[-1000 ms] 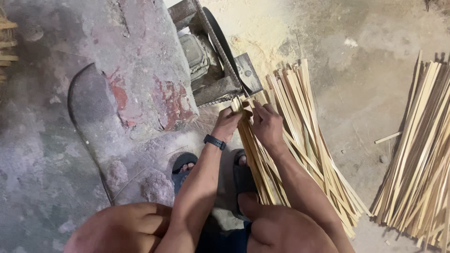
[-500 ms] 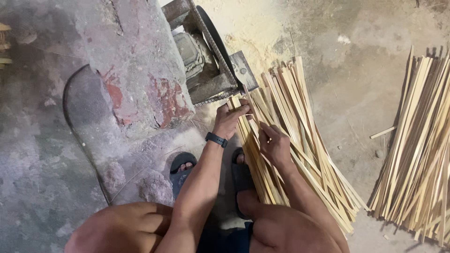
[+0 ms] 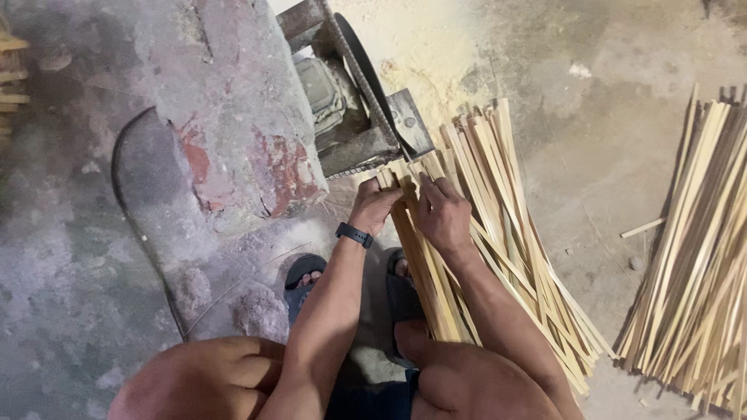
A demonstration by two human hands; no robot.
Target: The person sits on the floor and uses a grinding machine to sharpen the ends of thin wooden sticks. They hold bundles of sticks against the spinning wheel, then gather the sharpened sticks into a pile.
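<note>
While you are squatting over the dusty floor, your left hand (image 3: 375, 204) is pinching the top ends of flat pale bamboo strips (image 3: 420, 257) | your right hand (image 3: 442, 214) is curling closed on the same strips | they are touching the grimy metal machine (image 3: 354, 109) | a second heap (image 3: 692, 264) is lying well apart.

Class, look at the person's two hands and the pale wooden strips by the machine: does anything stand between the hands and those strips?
Nothing visible does. The left hand and right hand both rest directly on the near ends of the wooden strips, just below the machine. Whether the fingers clasp a single strip is unclear.
</note>
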